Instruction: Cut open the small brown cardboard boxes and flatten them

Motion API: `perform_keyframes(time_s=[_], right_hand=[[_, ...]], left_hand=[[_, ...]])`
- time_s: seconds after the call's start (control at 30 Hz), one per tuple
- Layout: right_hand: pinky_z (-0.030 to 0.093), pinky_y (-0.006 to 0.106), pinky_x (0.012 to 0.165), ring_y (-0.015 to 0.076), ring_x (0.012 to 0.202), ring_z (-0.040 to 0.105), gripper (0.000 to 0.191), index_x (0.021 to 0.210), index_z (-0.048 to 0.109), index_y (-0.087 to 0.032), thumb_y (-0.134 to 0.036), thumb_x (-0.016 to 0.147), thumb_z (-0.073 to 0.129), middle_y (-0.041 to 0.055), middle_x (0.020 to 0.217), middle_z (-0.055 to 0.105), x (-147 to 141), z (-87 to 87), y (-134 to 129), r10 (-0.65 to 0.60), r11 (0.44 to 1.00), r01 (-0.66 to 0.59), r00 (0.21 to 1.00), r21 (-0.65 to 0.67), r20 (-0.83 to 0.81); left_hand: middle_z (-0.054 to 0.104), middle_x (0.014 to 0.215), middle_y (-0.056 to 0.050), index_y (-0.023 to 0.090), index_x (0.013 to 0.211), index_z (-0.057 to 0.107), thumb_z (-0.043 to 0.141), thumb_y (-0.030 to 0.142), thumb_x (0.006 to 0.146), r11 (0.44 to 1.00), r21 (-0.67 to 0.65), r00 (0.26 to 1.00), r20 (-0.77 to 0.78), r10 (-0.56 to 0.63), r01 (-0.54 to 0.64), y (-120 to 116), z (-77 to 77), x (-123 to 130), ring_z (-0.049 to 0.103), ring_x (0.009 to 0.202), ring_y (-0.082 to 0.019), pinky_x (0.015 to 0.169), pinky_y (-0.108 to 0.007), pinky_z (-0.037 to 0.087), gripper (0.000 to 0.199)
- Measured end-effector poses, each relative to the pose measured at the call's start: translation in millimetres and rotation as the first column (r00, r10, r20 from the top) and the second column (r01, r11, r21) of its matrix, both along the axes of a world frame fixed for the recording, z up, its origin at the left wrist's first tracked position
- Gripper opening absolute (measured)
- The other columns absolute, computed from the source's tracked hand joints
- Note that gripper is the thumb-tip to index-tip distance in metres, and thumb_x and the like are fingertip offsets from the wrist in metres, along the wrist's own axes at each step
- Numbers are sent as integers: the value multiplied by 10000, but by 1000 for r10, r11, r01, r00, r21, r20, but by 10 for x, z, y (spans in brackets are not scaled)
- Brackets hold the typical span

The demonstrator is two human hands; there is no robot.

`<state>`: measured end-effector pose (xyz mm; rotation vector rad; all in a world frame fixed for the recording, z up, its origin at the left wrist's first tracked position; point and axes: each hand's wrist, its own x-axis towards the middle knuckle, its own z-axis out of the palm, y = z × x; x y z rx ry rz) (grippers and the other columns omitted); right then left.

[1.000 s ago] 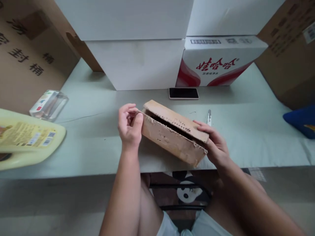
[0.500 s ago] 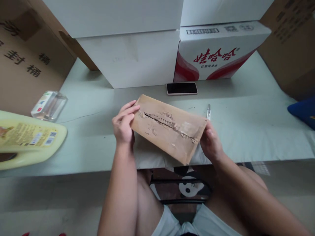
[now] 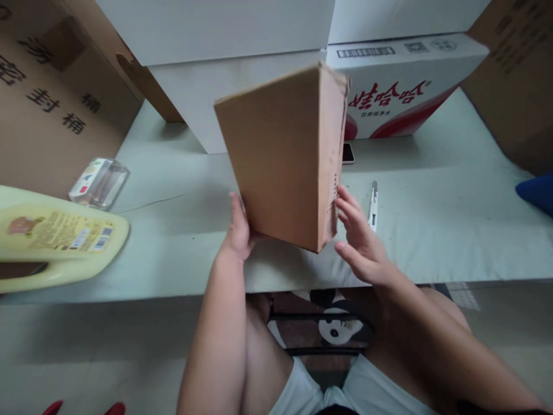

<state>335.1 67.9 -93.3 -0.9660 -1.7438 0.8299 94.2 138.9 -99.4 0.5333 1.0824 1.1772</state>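
Observation:
A brown cardboard box is tilted up above the table, its plain broad face toward me and its torn, perforated narrow side facing right. My left hand holds the box at its lower left edge, thumb up along the side and the other fingers hidden behind or under it. At the lower right, my right hand has its fingers apart, the fingertips at the torn side. A white utility knife lies on the table just beyond my right hand.
White cartons and a red-and-white carton stand at the back of the table. A phone is partly hidden by the box. On the left are a clear package and a yellow bottle.
The box has been raised and turned from its torn face to a plain broad face. My right hand has loosened from its corner and its fingers have spread.

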Motion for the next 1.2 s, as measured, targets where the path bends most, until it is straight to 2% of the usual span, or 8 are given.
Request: perform_keyframes(time_s=[0.1, 0.27, 0.43, 0.53, 0.63, 0.87, 1.0, 1.2], right_hand=[[332, 562, 1237, 282, 1565, 244, 510, 1465, 461, -444, -573, 971, 464, -44, 1670, 290, 37, -42, 38, -209, 977, 210, 977, 23, -41], [373, 609, 1165, 328, 1503, 368, 366, 1119, 601, -298, -572, 971, 411, 42, 1588, 424, 137, -105, 109, -473, 881, 469, 877, -62, -85], [407, 564, 1139, 316, 1419, 488, 244, 937, 611, -265, -508, 923, 595, 87, 1452, 578, 167, -80, 106, -363, 925, 329, 913, -190, -188], [440, 524, 1115, 294, 1375, 534, 189, 957, 651, -273, -459, 924, 641, 73, 1466, 575, 129, -18, 43, -105, 982, 82, 986, -168, -133], [477, 484, 1084, 265, 1364, 544, 196, 1101, 649, -309, -434, 959, 603, 58, 1483, 562, 109, 32, 4, 41, 987, -54, 995, -149, -87], [547, 460, 784, 255, 851, 651, 288, 1106, 681, -257, -411, 894, 561, 102, 1062, 663, 533, -51, 127, -544, 779, 626, 701, -32, 461], [491, 420, 642, 263, 739, 617, 484, 1298, 650, -256, -467, 877, 539, 132, 1026, 641, 809, -153, 159, -355, 710, 700, 449, -76, 820], [413, 334, 647, 244, 724, 604, 586, 1391, 527, -172, -257, 812, 507, 54, 793, 655, 845, -33, 103, -242, 713, 669, 516, -210, 822]], left_hand=[[732, 720, -129, 185, 948, 755, 577, 860, 699, 945, -111, 945, -78, -318, 309, -89, -4, -8, 649, 474, -194, 332, -222, 360, 741], [735, 665, -112, 161, 695, 752, 770, 629, 719, 545, -197, 500, -239, -833, 815, -124, -1, 1, 503, 316, -103, 298, -185, 261, 469], [647, 594, -28, 190, 685, 690, 749, 394, 775, 978, 173, 857, -515, -15, 121, 53, -31, -36, 546, 452, -105, 417, -184, 393, 231], [689, 936, -41, 222, 960, 693, 656, 418, 842, 664, 701, 692, -344, 635, -260, 112, 9, -49, 666, 903, -154, 802, -257, 540, 231], [652, 1129, -67, 221, 986, 730, 625, 362, 855, 477, 878, 640, -389, 663, 39, 91, 60, -23, 605, 1132, -212, 1065, -384, 455, 219], [621, 1042, -76, 214, 807, 762, 572, 167, 762, 597, 796, 591, -532, 606, 104, 62, 86, 24, 596, 1058, -236, 1062, -452, 461, 201], [616, 1022, -80, 209, 779, 752, 562, 167, 741, 602, 794, 593, -527, 609, 87, 77, 90, 33, 598, 1046, -235, 1046, -454, 477, 198], [617, 1018, -78, 201, 794, 747, 542, 145, 743, 567, 819, 565, -507, 651, 82, 113, 49, 56, 611, 1025, -225, 1022, -438, 495, 219]])
